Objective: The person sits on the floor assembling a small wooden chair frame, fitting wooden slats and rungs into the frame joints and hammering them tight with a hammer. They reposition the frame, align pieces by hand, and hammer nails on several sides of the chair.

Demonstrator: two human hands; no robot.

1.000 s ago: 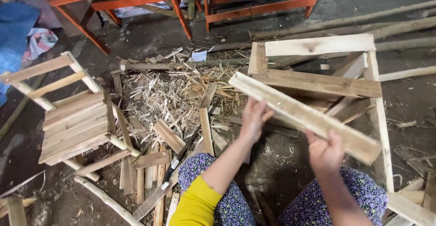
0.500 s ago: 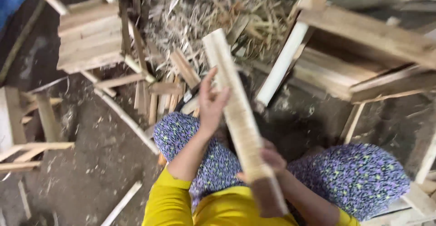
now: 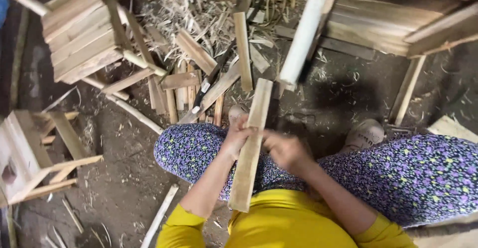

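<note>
- The left hand [image 3: 236,137] is closed around a flat wooden slat [image 3: 251,143], gripping it about halfway along its length from the left side.
- The right hand [image 3: 285,151] is curled against the same slat from the right, fingers bent onto its edge; both hands grip it together.
- The slat stands lengthwise away from the body, its near end over the yellow shirt [image 3: 284,220], its far end pointing toward the dirt floor [image 3: 119,178] beyond the knees.
- The slat sits above the lap, between the legs in purple flowered trousers [image 3: 423,173].
- A pale shoe [image 3: 366,133] shows just right of the hands, another partly hidden behind the slat.
- On the floor ahead lie loose wood offcuts [image 3: 194,54] and a heap of dry shavings [image 3: 194,9].
- A long-bladed knife [image 3: 206,91] lies among the offcuts, near the slat's far end.
- A small slatted crate [image 3: 79,34] stands at upper left; another wooden frame [image 3: 30,153] at the left edge.
- A larger frame of planks [image 3: 388,24] fills the upper right.
</note>
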